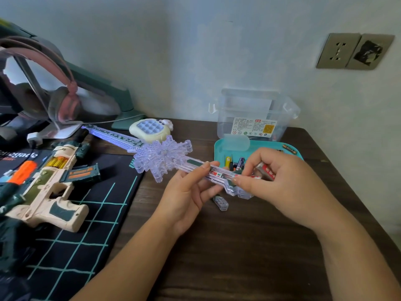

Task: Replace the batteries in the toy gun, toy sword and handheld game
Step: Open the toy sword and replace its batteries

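While the left hand (184,192) grips the sword (161,157) by its handle, thumb on top, the right hand (280,183) has its fingers curled round red-and-white batteries (268,172) right at the handle's open slot, one cell (217,173) already inside. The gun (54,181) lies left of the sword, the game (149,129) just behind its blade, the tray (219,148) behind the handle, and a clear cover (220,202) under it.

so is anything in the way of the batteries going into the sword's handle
Nothing visible. The battery slot of the toy sword is open, its clear cover lying on the table below. The left hand grips the handle; the right hand holds red batteries there.
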`<action>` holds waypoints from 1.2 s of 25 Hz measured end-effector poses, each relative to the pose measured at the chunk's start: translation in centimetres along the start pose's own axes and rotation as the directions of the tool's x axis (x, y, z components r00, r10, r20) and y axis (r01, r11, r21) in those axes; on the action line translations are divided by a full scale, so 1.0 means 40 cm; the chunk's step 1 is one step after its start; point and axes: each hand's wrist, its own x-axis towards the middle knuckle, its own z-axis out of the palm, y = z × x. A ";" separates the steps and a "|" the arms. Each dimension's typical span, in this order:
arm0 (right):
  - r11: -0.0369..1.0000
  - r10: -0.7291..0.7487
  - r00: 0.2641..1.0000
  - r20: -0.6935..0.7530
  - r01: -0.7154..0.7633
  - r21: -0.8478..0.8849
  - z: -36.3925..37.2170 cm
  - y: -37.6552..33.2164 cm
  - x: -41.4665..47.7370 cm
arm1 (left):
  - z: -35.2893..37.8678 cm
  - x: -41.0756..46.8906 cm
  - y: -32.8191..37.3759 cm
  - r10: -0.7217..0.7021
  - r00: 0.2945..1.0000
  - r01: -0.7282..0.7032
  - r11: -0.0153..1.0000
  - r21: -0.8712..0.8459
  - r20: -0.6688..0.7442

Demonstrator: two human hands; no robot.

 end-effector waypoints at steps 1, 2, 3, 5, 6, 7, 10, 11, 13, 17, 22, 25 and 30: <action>0.999 -0.009 1.000 0.010 0.010 -0.039 0.012 -0.002 0.006 | -0.001 0.000 0.000 -0.002 1.000 0.002 1.000 0.003 0.000; 0.997 -0.013 1.000 0.010 0.014 -0.075 0.022 -0.004 0.011 | -0.002 0.000 0.001 -0.004 1.000 0.004 1.000 0.003 0.002; 0.996 -0.021 1.000 0.004 0.021 -0.088 0.028 -0.007 0.013 | -0.002 -0.001 0.001 -0.004 1.000 0.004 1.000 0.001 0.002; 0.999 -0.037 0.999 -0.017 0.036 -0.006 0.031 -0.010 0.015 | -0.003 -0.001 0.002 -0.003 1.000 0.003 1.000 -0.012 -0.005; 0.998 -0.031 0.999 -0.042 0.033 0.060 0.029 -0.007 0.014 | -0.002 -0.001 0.002 -0.005 1.000 0.005 1.000 -0.018 -0.012; 0.992 -0.007 0.998 -0.066 0.015 0.123 0.025 -0.003 0.015 | -0.002 -0.001 0.002 -0.008 1.000 0.007 1.000 -0.021 -0.021; 0.923 0.137 0.990 -0.030 -0.116 0.367 0.011 0.023 0.033 | 0.001 -0.002 0.004 -0.022 0.999 0.021 0.999 -0.024 -0.032; 0.893 0.170 0.985 0.027 -0.165 0.420 0.004 0.026 0.034 | 0.001 -0.003 0.005 -0.028 0.999 0.027 0.999 -0.029 -0.034; 0.916 0.152 0.983 0.101 -0.179 0.359 -0.012 0.030 0.023 | -0.001 -0.003 0.005 -0.034 0.999 0.033 0.999 -0.039 -0.037; 0.986 0.063 0.992 0.110 -0.080 0.149 -0.017 0.027 0.005 | -0.004 -0.002 0.005 -0.038 0.998 0.036 0.998 -0.044 -0.044; 0.993 0.035 0.994 0.099 -0.045 0.106 -0.004 0.027 0.007 | -0.013 0.005 0.009 -0.024 0.998 0.021 0.998 -0.056 -0.065; 0.988 0.017 0.992 0.126 -0.036 0.152 -0.012 0.027 0.000 | -0.013 0.005 0.011 -0.028 0.998 0.025 0.999 -0.048 -0.058; 0.997 0.012 0.999 0.035 -0.015 0.079 0.023 0.027 0.018 | -0.013 0.004 0.005 -0.031 0.998 0.029 0.998 -0.050 -0.047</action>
